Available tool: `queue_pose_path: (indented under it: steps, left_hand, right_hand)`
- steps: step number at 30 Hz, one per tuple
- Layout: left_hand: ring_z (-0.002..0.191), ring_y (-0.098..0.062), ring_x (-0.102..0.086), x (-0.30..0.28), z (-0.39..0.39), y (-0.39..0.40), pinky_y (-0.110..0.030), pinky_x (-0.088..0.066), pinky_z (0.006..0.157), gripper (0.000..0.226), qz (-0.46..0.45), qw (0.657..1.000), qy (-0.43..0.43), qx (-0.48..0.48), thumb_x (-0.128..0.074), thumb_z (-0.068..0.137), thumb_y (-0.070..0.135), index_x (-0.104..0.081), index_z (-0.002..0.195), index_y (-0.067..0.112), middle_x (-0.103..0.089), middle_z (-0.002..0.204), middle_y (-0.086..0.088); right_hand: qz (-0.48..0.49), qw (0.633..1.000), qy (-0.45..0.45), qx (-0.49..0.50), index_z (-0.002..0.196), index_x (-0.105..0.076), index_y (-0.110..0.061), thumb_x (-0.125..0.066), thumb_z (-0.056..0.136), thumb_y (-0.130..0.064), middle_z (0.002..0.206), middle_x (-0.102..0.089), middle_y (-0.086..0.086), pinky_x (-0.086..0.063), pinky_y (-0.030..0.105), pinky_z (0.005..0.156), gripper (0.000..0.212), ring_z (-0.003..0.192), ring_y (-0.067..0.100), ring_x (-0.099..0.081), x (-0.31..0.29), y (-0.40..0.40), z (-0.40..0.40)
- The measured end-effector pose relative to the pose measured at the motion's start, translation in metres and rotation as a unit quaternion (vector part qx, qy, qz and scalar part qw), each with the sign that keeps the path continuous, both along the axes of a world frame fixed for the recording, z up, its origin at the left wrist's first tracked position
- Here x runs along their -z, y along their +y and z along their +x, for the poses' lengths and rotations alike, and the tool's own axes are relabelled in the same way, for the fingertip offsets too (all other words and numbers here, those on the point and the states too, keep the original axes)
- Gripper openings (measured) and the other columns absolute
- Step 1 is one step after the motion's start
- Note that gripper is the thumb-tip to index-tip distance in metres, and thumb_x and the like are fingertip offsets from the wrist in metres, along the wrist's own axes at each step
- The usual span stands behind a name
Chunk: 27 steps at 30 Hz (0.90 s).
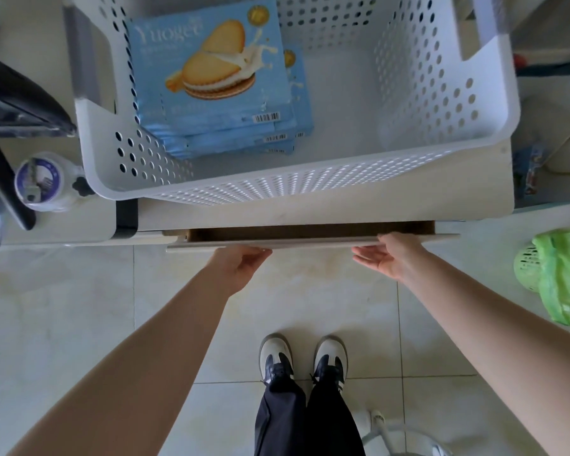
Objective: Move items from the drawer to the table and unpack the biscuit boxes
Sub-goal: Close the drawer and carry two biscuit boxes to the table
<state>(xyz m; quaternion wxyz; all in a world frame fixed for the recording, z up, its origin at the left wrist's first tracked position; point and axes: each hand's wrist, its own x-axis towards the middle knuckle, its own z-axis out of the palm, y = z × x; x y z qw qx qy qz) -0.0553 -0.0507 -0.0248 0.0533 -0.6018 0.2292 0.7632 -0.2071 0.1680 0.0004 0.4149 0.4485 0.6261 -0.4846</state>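
Standing on pale floor tiles, two shoes (301, 358) nearest the camera; both forearms reach forward to the drawer front (310, 242). Left hand (241, 263) palm up, fingers hooked under the front's lower edge near its left end; right hand (387, 258) palm up, thumb on the top edge towards the right end, fingers straight beneath, gripping nothing. Drawer (310, 230) open only a narrow gap; contents not visible. Beyond it, the table (310, 209) edge; on the table a white perforated basket (310, 189). Biscuit boxes (218, 83), blue, stacked flat in the basket's far-left corner, well apart from both hands.
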Motion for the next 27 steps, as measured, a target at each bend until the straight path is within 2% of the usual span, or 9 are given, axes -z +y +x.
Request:
queue_pose_path:
  steps: [2,6,10,12,15,18,21,25,27]
  left_hand:
    - [0.103,-0.034,-0.059,0.0,-0.012,-0.007,-0.042,-0.056,0.087,0.037,-0.005,1.0,0.01,-0.02,-0.037,0.084,-0.029,-0.059,0.103,-0.005,-0.061,0.105,-0.022]
    - [0.114,-0.035,-0.052,-0.005,-0.023,-0.014,-0.043,-0.052,0.094,0.039,0.0,1.0,0.008,-0.027,-0.032,0.086,-0.029,-0.057,0.104,-0.005,-0.055,0.111,-0.02]
    - [0.1,-0.035,-0.061,-0.019,-0.015,-0.011,-0.04,-0.056,0.087,0.032,0.019,1.0,-0.002,-0.02,-0.035,0.089,-0.025,-0.054,0.104,-0.004,-0.052,0.117,-0.023]
    - [0.093,-0.033,-0.063,-0.029,-0.013,-0.011,-0.039,-0.049,0.094,0.027,0.009,1.0,-0.016,-0.002,-0.036,0.092,-0.022,-0.052,0.099,-0.002,-0.053,0.112,-0.019]
    - [0.098,-0.034,-0.064,-0.049,-0.011,-0.01,-0.039,-0.048,0.096,0.029,-0.015,0.999,-0.021,0.025,-0.039,0.093,-0.017,-0.052,0.11,0.0,-0.054,0.118,-0.015]
    - [0.106,-0.037,-0.064,-0.074,-0.009,-0.01,-0.039,-0.053,0.087,0.041,-0.047,0.998,-0.018,0.048,-0.043,0.094,-0.012,-0.048,0.13,0.008,-0.056,0.122,-0.014]
    - [0.097,-0.037,-0.066,-0.107,-0.009,-0.004,-0.037,-0.054,0.077,0.05,-0.099,0.986,-0.057,0.119,-0.047,0.095,-0.007,-0.036,0.142,0.008,-0.06,0.122,-0.017]
    - [0.074,-0.026,-0.064,-0.159,-0.002,0.016,-0.034,-0.051,0.068,0.036,-0.247,0.935,-0.097,0.234,-0.047,0.092,-0.006,-0.051,0.125,0.007,-0.069,0.094,-0.012]
    - [0.071,-0.024,-0.065,-0.187,0.005,0.028,-0.035,-0.053,0.066,0.033,-0.335,0.891,-0.122,0.281,-0.047,0.088,-0.002,-0.059,0.117,0.009,-0.07,0.082,-0.006]
  right_hand:
    - [-0.021,1.0,0.018,-0.014,0.118,-0.046,0.004,-0.023,0.101,0.007,0.13,-0.054,0.03,-0.05,0.05,0.083,0.029,0.101,0.037,-0.064,0.0,-0.003,-0.012]
    - [-0.05,0.998,0.028,0.001,0.12,-0.05,0.007,-0.021,0.098,0.012,0.129,-0.058,0.023,-0.048,0.04,0.085,0.036,0.086,0.028,-0.066,-0.002,-0.001,-0.017]
    - [-0.078,0.995,0.014,0.052,0.093,-0.049,0.003,-0.026,0.101,0.006,0.119,-0.058,0.02,-0.047,0.042,0.089,0.025,0.118,0.035,-0.059,-0.005,0.003,-0.011]
    - [-0.069,0.996,0.019,0.05,0.102,-0.05,0.004,-0.029,0.101,0.005,0.123,-0.057,0.021,-0.048,0.042,0.089,0.021,0.121,0.037,-0.056,-0.008,0.004,-0.01]
    - [-0.041,0.998,0.032,-0.039,0.13,-0.046,0.006,-0.035,0.102,-0.002,0.138,-0.05,0.026,-0.044,0.043,0.101,0.031,0.126,0.04,-0.051,-0.017,0.004,-0.013]
    - [-0.014,0.983,0.026,-0.181,0.12,-0.054,-0.004,-0.04,0.099,-0.011,0.133,-0.044,0.037,-0.046,0.033,0.094,0.026,0.109,0.042,-0.055,-0.039,0.007,-0.011]
    - [0.048,0.937,0.075,-0.337,0.098,-0.057,-0.013,-0.056,0.084,-0.02,0.097,-0.055,0.021,-0.044,0.027,0.073,0.015,0.09,0.029,-0.055,-0.065,0.013,-0.005]
    - [0.092,0.827,0.16,-0.532,0.134,-0.046,-0.005,-0.052,0.097,-0.029,0.127,-0.059,0.014,-0.037,0.026,0.072,0.044,0.115,0.031,-0.055,-0.118,0.017,0.01]
    - [0.094,0.783,0.185,-0.586,0.135,-0.042,-0.003,-0.048,0.099,-0.031,0.13,-0.058,0.015,-0.037,0.027,0.072,0.046,0.117,0.031,-0.055,-0.147,0.017,0.019]
